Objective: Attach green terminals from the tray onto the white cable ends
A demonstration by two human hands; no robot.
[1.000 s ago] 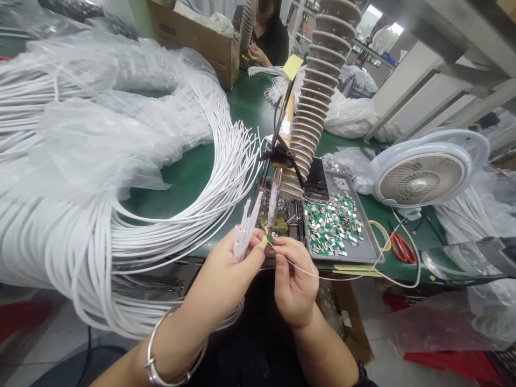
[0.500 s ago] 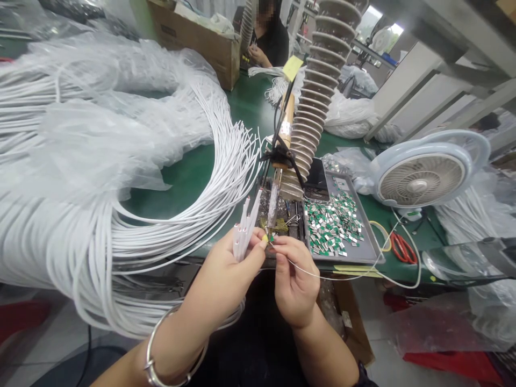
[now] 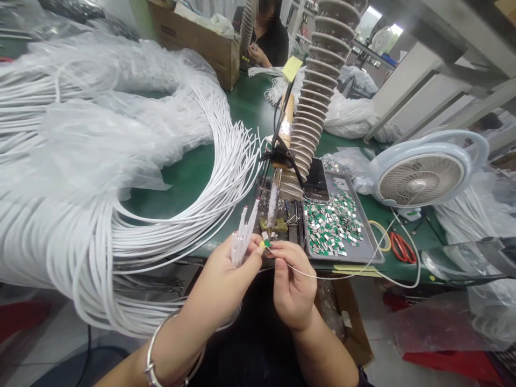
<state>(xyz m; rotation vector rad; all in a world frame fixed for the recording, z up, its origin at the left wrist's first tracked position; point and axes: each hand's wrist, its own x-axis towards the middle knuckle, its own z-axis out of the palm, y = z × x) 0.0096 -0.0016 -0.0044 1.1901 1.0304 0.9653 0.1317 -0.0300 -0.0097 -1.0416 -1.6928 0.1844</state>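
My left hand [image 3: 236, 269] is closed around a bundle of white cables [image 3: 241, 242], whose cut ends point up. By its thumb and fingertip, where a bit of yellow shows, is a small green circuit board [image 3: 266, 244] with a metal connector. My right hand [image 3: 296, 282] pinches a thin solder wire [image 3: 334, 278] close to the board; the wire trails off to the right. A fixed soldering iron [image 3: 274, 201] points down just above the board. Fingers hide how the board is gripped.
Long white cables [image 3: 181, 236] partly under plastic fill the left. Several small boards lie in a grey tray [image 3: 368, 252], beside red-handled pliers [image 3: 402, 248] and a fan [image 3: 421, 180]. A ribbed hose [image 3: 318, 91] hangs over the bench. Across it sits a person [image 3: 276, 40].
Both hands have come slightly down toward me, and the board now sits lower, a little away from the iron's tip. The cable bundle moved down with my left hand.
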